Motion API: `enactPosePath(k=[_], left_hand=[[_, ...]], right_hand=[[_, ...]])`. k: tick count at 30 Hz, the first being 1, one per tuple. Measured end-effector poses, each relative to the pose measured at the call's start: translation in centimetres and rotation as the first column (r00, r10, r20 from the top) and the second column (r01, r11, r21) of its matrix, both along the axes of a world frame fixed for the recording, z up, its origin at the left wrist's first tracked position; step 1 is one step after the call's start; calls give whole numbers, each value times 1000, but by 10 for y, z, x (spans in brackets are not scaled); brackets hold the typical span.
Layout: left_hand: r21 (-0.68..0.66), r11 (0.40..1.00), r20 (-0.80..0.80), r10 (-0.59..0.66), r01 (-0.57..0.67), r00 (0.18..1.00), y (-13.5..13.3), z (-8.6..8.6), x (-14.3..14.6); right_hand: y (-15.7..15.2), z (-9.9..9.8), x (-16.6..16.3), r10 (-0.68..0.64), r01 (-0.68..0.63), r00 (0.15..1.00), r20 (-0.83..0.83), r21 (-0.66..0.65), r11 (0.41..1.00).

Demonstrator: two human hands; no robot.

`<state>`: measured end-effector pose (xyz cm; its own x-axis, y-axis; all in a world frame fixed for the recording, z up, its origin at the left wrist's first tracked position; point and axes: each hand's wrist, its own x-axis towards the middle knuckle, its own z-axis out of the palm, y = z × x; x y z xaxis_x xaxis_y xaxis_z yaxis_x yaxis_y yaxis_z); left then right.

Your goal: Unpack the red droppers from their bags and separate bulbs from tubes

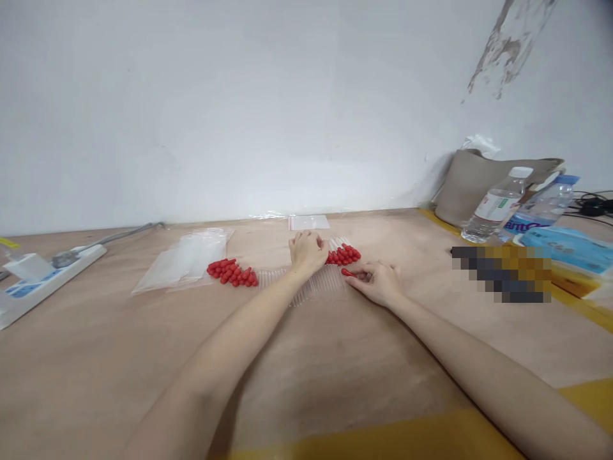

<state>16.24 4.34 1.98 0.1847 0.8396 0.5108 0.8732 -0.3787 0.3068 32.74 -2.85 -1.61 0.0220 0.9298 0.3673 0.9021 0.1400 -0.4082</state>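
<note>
- Red bulb [345,272]: at the right end of the row of clear tubes [274,279], just in front of the right red cluster [343,255].
- Right hand [380,282]: thumb and fingertips pinch the red bulb.
- Left hand [308,252]: reaches over the row, fingers curled beside the right red cluster; whether they grip anything cannot be told from this angle.
- Step in hand: apparently the handling of a single piece; the next move seems to call for a light pinch, sparing the neighbouring tubes.
- Neighbours: left red cluster [233,273] at the row's left end; plastic bags [191,255] beside it; small bag [309,222] behind the left hand.
- Edges and room: wooden surface [359,370] extends from the row toward the wearer; wall [239,128] bounds the back, power strip [48,287] the left, white-capped bottle [495,211] and yellow tape [591,317] the right.
</note>
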Motion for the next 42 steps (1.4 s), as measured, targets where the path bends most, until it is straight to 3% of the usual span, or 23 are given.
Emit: enactPosePath(k=[2,5,10,13,15,18,22,24,26,29,32,36,39,42], left_hand=[[50,999,30,-22,20,999,-12,3,-14],[190,976,30,-115,108,993,-38,2,-48],[340,907,-157,-204,247,966,-81,-9,-108],[416,853,-262,-219,315,940,-98,-14,-127],[479,802,-309,-226,356,924,-104,-15,-129],[540,735,-366,-234,410,901,-108,-16,-123],[546,717,-390,-241,434,889,-110,-20,-110],[540,716,-390,-253,442,885,-110,-22,-107],[522,722,-389,-271,453,880,-109,-24,-108],[540,732,-349,-254,415,902,-110,-25,-114],[632,703,-300,-166,326,939,-110,-23,-122],[612,720,-353,-121,327,928,-109,-21,-126],[547,742,-403,-172,387,899,-108,-23,-125],[502,741,-437,-228,446,870,-108,-26,-125]], right_hand=[[1,-1,0,-9,9,1000,9,4,1000],[4,-5,3,-122,122,992,-16,13,992],[7,-7,9,-268,265,962,-48,-65,962],[3,-1,4,-272,278,956,-110,44,959],[-4,6,-8,-192,215,962,-192,107,971],[-17,19,-37,72,-76,940,-335,1,997],[-30,24,-85,302,-416,791,-533,-105,903],[-31,21,-104,293,-439,742,-603,-107,892],[-30,18,-115,244,-383,755,-609,-106,918],[-30,18,-111,241,-293,844,-478,-37,955],[-33,20,-93,330,-305,930,-165,157,939],[-37,11,-74,412,-453,892,189,349,821],[-37,-1,-73,453,-514,858,244,408,754],[-36,-8,-78,468,-536,844,263,432,725]])
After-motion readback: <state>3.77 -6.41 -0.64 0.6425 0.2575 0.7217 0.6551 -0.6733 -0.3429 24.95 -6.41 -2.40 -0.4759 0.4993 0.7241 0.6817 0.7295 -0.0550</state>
